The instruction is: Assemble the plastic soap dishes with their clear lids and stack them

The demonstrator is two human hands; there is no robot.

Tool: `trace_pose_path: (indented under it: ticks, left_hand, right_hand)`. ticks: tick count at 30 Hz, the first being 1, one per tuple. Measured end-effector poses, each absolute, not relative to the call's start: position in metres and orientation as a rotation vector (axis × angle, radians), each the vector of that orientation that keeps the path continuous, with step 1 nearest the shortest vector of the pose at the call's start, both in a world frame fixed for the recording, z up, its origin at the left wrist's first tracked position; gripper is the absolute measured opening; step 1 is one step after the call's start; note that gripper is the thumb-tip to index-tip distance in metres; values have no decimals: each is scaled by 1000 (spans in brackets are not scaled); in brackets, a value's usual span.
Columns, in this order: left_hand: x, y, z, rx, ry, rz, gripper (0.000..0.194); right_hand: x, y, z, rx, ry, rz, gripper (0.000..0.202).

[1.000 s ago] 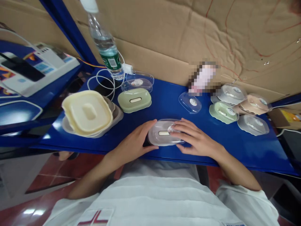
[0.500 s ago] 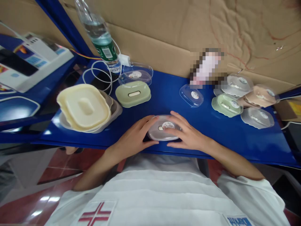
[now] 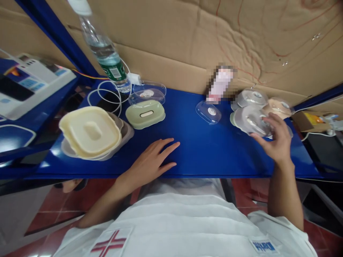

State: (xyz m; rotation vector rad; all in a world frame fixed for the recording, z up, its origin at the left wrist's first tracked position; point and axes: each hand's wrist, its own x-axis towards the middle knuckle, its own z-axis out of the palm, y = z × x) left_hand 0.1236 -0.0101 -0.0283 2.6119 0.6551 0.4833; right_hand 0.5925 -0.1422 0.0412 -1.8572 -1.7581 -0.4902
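My right hand [image 3: 280,139] grips a greyish oval plastic lid [image 3: 248,119] with a clear cover by its right side. It is above the group of similar lids at the table's right, hiding most of a green lid [image 3: 233,120]. Whether it touches the green one, I cannot tell. Behind are a grey lid [image 3: 250,96] and a peach lid [image 3: 280,105], both with clear covers. My left hand [image 3: 151,160] is open and holds nothing, its fingers stretched over the table's front. Beyond it sits an uncovered green lid [image 3: 146,115] with a pale oval piece in its middle.
Nested cream and grey plastic pieces [image 3: 92,132] are at the left. Clear covers [image 3: 147,94] lie behind the green lid, another clear cover [image 3: 209,112] lies centre right. A water bottle [image 3: 114,69], a white cable [image 3: 100,84] and a blurred-out phone-like object [image 3: 220,84] stand along the cardboard wall.
My right hand has carried the greyish lid from between both hands to the group on the right. My left hand has let go and stays near the front. The view has shifted slightly.
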Motion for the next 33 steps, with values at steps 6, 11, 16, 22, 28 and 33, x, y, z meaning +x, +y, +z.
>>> trace_pose_path:
  ticks: [6,11,16,22,28,33]
  left_hand:
    - [125,-8,-32,2660,631,522,55]
    - [125,-8,-33,2666,625,497,51]
    - [126,-8,-31,2670,632,497,50]
    - [126,-9,-34,2694,601,546,47]
    - [124,-13,-32,2692,601,581,43]
    - [123,-13,-30,2695,580,595,42]
  right_hand:
    - [677,-125,37,-1866,-1767,-221,61]
    - [623,-107,48,-1875,-1829,-349,66]
    - [513,-60,42,-1797,-2347,-146,59]
    - [410,31,15,-1372,-2639,-129,49]
    - [342,70,6,-1286,-2775,-306,60]
    - [358,63,18,-1333,-2764,-195,51]
